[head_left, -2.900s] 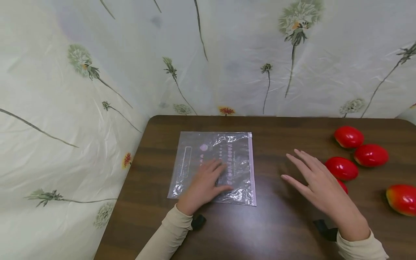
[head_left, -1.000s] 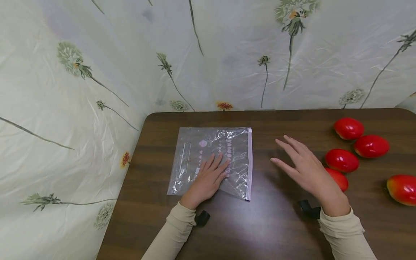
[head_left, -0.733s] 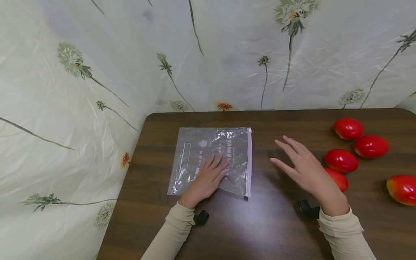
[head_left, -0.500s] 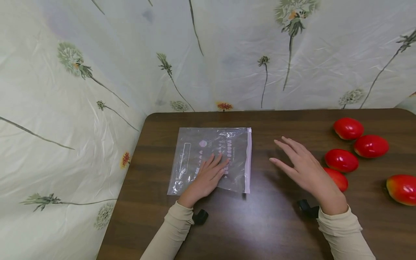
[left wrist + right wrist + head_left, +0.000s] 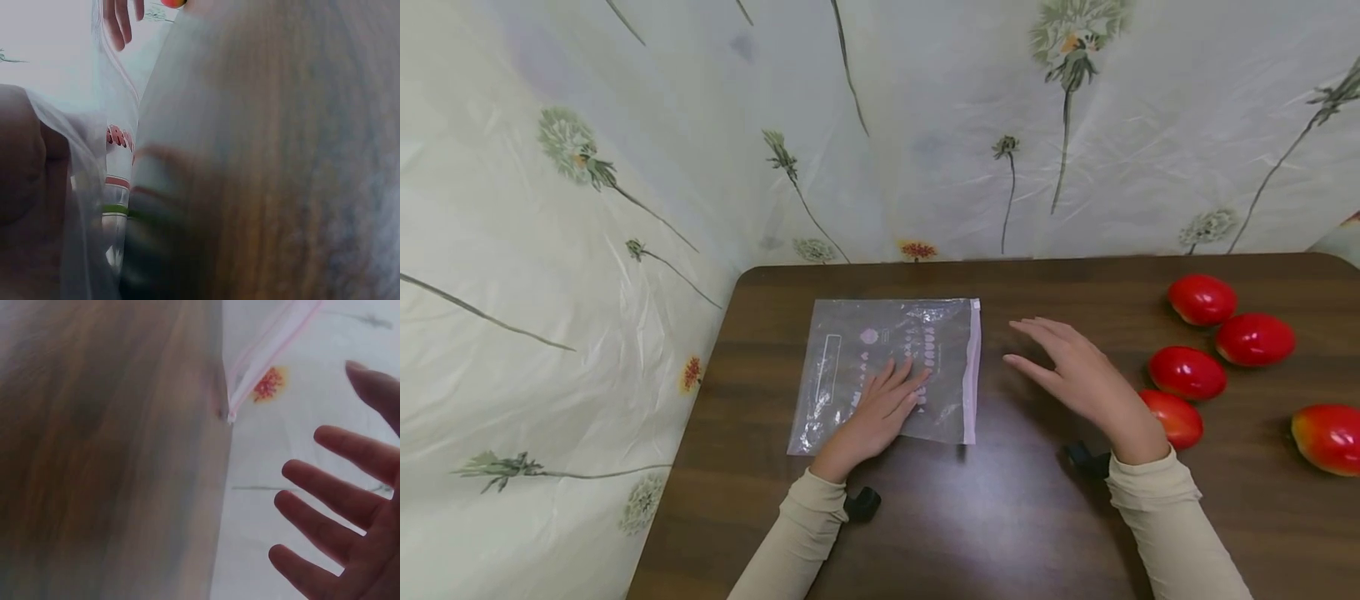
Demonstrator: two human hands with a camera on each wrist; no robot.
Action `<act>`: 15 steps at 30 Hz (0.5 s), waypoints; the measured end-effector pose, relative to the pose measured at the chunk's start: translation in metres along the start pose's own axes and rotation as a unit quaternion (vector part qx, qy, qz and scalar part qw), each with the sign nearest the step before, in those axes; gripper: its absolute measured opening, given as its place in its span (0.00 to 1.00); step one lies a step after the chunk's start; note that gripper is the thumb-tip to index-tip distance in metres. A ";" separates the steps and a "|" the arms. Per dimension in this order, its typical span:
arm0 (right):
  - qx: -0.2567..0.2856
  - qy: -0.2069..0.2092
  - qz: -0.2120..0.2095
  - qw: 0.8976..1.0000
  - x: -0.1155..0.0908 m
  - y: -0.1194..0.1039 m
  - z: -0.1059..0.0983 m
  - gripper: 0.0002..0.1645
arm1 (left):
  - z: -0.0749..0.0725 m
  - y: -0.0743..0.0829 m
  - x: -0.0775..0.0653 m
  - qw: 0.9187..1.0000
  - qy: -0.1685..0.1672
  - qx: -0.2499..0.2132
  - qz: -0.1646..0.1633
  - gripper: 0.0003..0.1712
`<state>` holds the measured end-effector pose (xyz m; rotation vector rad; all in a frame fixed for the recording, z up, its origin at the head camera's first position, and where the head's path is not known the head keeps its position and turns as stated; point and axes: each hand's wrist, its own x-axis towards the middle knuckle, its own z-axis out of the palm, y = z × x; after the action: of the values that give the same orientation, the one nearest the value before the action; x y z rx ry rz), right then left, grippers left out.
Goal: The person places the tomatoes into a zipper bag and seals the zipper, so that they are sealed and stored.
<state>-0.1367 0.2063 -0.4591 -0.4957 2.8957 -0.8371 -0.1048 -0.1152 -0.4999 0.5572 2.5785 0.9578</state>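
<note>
A clear zip bag with pink print lies on the dark wooden table, its pink zip edge on the right. My left hand rests over the bag's near part, fingers spread; its thumb is hidden in the head view. The bag's near right corner stands a little off the table, with a shadow below it. In the left wrist view, sheer plastic passes in front of the hand. My right hand hovers right of the zip edge, fingers extended and holding nothing. The right wrist view shows its spread fingers.
Several glossy red mango-like fruits lie at the right of the table, one with a yellow-green end. One sits just behind my right wrist. Flower-patterned sheeting hangs along the back and left edges.
My right hand has moved left, closer to the bag. The left thumb, visible at first, is now hidden. The bag's near right corner has lifted and shifted away from me.
</note>
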 end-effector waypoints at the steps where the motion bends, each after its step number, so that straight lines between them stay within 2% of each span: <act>1: 0.000 0.000 -0.004 1.000 0.003 0.000 0.001 0.38 | 0.000 0.000 0.000 1.000 0.000 -0.001 0.000 0.30; 8: 0.001 0.021 -0.044 0.999 0.027 0.002 0.008 0.30 | -0.001 -0.002 0.000 1.000 -0.007 -0.016 0.003 0.30; 15: 0.006 0.011 -0.062 0.998 0.045 0.006 0.018 0.22 | -0.003 -0.003 -0.001 1.000 -0.012 -0.024 0.012 0.30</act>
<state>-0.1781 0.1873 -0.4771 -0.6744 2.9034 -0.8818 -0.1064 -0.1193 -0.5003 0.5840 2.5269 1.0120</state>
